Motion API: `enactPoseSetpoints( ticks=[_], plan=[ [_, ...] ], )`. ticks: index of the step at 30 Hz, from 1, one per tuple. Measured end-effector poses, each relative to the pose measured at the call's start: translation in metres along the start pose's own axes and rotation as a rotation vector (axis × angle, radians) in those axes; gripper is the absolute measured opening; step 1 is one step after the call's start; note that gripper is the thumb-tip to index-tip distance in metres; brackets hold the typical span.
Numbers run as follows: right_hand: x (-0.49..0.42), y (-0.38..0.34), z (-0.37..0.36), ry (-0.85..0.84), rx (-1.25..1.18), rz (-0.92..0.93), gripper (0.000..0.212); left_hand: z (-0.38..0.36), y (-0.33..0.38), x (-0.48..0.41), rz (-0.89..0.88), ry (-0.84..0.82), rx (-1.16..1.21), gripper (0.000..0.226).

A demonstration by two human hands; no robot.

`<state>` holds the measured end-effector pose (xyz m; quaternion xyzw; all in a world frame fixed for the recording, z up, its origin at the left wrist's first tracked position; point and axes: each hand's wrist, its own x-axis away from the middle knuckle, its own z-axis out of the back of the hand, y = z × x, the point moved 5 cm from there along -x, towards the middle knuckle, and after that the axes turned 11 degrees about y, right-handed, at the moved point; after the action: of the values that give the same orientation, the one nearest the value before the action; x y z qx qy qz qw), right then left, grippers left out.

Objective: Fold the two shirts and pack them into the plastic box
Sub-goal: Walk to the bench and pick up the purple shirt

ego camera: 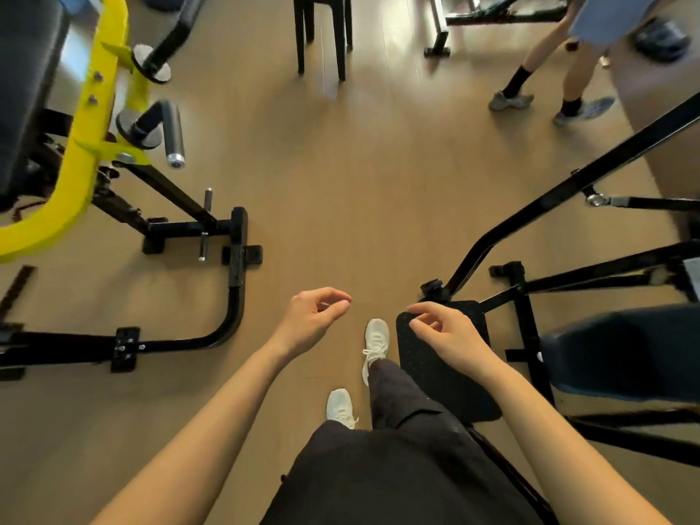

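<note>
No shirts or box showed. Left hand [314, 316] and right hand [447, 331] hung empty above the floor [341, 183], fingers [325, 293] loosely curled. Folding probably hadn't begun; finding the shirts came next.

Tan wood-look floor [341, 191]. Standing on it:
- Left: yellow-framed exercise machine [89, 119].
- Right: black machine frame [530, 231] with dimpled foot plate [435, 373].
- Far centre: black stool legs [339, 39].
- Near centre: wearer's white shoes [377, 341], just beside the plate.
- Far right: another person's grey trainers [509, 101].

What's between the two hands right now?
In the head view, between the left hand and the right hand: the person's white shoe on otherwise bare floor.
</note>
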<state>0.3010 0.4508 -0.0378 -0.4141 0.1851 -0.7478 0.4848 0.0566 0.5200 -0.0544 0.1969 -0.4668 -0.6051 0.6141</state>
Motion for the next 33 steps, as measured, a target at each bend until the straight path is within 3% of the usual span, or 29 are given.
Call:
enactPoseSetpoints(
  ticks=[13, 23, 33],
  plan=[
    [-0.253, -0.07, 0.082, -0.083, 0.043, 0.056, 0.032, 0.0, 0.092, -0.223, 0.127, 0.059, 0.083, 0.015],
    [-0.432, -0.14, 0.112, -0.079, 0.062, -0.011, 0.03, 0.047, 0.109, -0.413, 0.144, 0.049, 0.157, 0.014],
    [-0.613, -0.241, 0.152, -0.12, 0.16, -0.04, 0.034, 0.114, 0.152, -0.632, 0.074, -0.068, -0.037, 0.016]
  ],
)
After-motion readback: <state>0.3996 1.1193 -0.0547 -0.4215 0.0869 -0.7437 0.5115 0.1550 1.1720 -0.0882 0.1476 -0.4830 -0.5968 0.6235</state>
